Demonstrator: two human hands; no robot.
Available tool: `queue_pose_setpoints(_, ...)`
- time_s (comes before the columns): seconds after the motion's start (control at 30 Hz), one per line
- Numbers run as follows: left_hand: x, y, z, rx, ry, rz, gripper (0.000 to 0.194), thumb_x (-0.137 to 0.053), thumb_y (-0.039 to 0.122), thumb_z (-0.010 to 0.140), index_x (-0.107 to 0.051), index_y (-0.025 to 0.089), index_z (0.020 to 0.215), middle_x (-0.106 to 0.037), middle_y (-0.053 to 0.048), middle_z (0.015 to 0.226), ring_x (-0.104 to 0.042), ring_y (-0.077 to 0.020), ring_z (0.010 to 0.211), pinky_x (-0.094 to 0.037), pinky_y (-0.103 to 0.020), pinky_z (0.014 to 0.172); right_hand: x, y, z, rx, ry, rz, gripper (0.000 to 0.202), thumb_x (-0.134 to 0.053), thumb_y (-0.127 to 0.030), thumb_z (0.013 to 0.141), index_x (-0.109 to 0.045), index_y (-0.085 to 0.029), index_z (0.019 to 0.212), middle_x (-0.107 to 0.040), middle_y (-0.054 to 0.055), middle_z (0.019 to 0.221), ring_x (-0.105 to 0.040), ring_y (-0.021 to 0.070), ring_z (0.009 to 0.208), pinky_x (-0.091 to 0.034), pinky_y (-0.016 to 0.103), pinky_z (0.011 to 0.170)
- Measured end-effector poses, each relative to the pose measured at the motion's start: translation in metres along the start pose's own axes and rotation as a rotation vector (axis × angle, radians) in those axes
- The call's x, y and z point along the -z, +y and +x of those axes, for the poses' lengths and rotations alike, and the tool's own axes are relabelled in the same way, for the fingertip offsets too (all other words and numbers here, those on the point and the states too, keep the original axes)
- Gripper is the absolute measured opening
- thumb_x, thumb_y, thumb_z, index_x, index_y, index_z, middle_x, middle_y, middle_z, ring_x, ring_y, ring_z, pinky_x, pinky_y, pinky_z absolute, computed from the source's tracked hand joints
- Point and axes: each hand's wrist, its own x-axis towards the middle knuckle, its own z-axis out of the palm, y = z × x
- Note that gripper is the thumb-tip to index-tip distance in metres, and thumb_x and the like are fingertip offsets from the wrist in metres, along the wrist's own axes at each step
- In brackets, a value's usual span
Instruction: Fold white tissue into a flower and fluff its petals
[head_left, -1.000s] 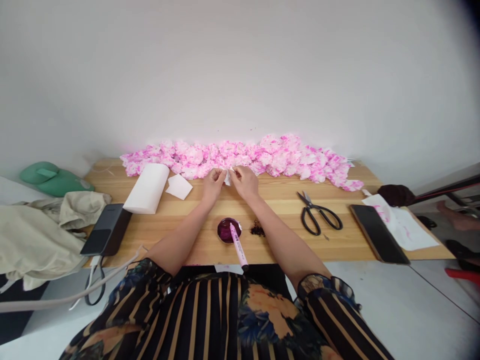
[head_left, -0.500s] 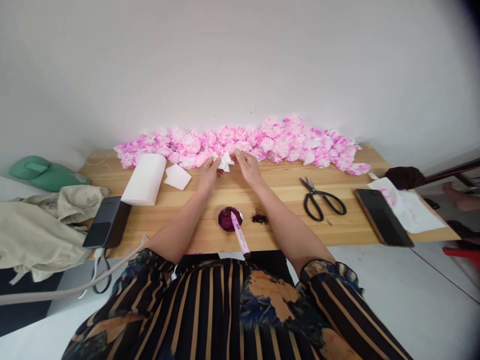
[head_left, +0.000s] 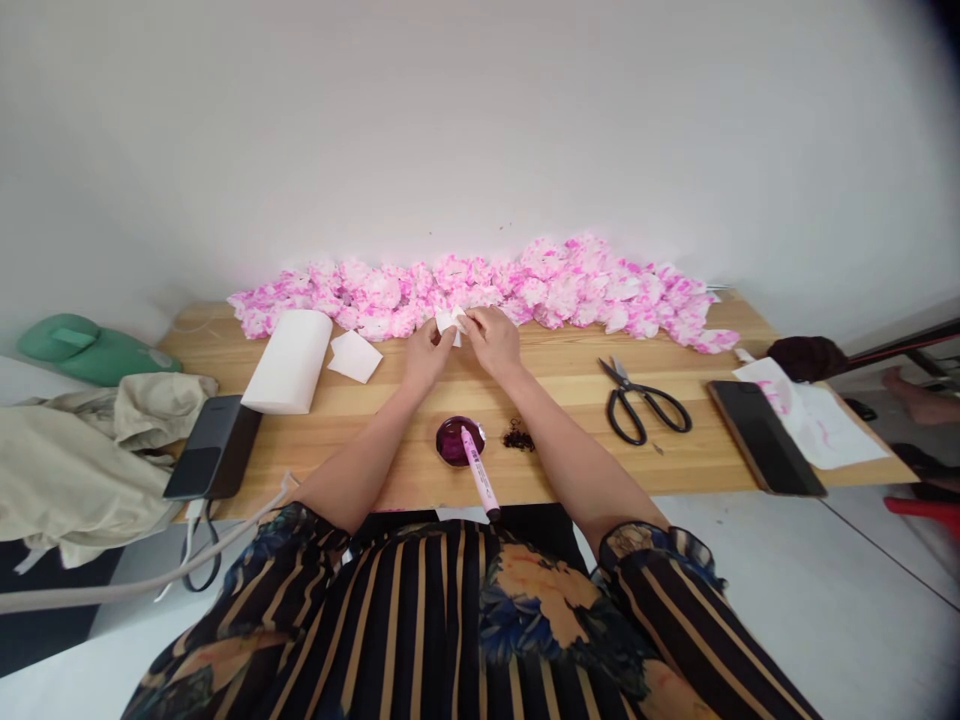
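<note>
Paper in a small white folded piece (head_left: 447,321), pinched by the left grip (head_left: 427,352) and right grip (head_left: 492,340), looks light, soft and tearable, best held by edges nearest each grip.

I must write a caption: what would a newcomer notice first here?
Probably the long, frilly pink-and-white heap across the back of the table. Before its middle, the left hand and right hand hold a small white piece. Nearer the viewer, a pink marker lies with one end over a dark purple dish.
</note>
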Motion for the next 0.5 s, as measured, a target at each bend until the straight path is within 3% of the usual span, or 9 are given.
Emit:
queue_pose_setpoints(0.13,-0.0018,0.0003,0.0019,0.181,-0.094,-0.32,0.026,-0.07,0.04,0.084,-0.058,0.018,0.077,-0.054,0.003,0.062,-0.047,-0.0103,0.056,-0.035,-0.024,0.056,-0.0001,-0.0007,0.0023,-0.159,-0.005,0.244,0.038,-0.048,-0.054,0.098,-0.064,-0.023,0.083,-0.065,0.002,0.078,-0.057,0.0187,0.077,-0.043,0.032,0.076)
queue_pose_setpoints(0.23,-0.0021,0.0013,0.0029,0.299,-0.073,-0.51,0.024,-0.072,0.037,0.082,-0.059,0.018,0.08,-0.057,0.004,0.06,-0.049,-0.0084,0.051,-0.036,-0.022,0.053,0.0004,0.0005,0.0034,-0.238,-0.03,0.463,0.045,-0.053,-0.063,0.093,-0.063,-0.021,0.081,-0.062,-0.001,0.074,-0.056,0.0163,0.074,-0.045,0.029,0.072)
queue_pose_setpoints(0.37,-0.0008,0.003,0.0051,0.348,-0.024,-0.627,0.023,-0.073,0.034,0.083,-0.057,0.018,0.081,-0.059,0.003,0.06,-0.051,-0.0073,0.048,-0.036,-0.02,0.05,0.0058,0.0003,0.0029,-0.187,-0.031,0.565,0.051,-0.048,-0.067,0.096,-0.065,-0.021,0.081,-0.066,0.001,0.079,-0.061,0.017,0.079,-0.046,0.031,0.079)
queue_pose_setpoints(0.5,-0.0003,0.0014,0.0064,0.361,-0.017,-0.645,0.024,-0.072,0.035,0.084,-0.056,0.018,0.08,-0.056,0.004,0.057,-0.05,-0.0069,0.047,-0.034,-0.02,0.048,0.0091,-0.0028,0.0024,-0.029,-0.049,0.355,0.049,-0.048,-0.065,0.097,-0.066,-0.021,0.083,-0.068,0.004,0.085,-0.06,0.0184,0.083,-0.044,0.033,0.083)
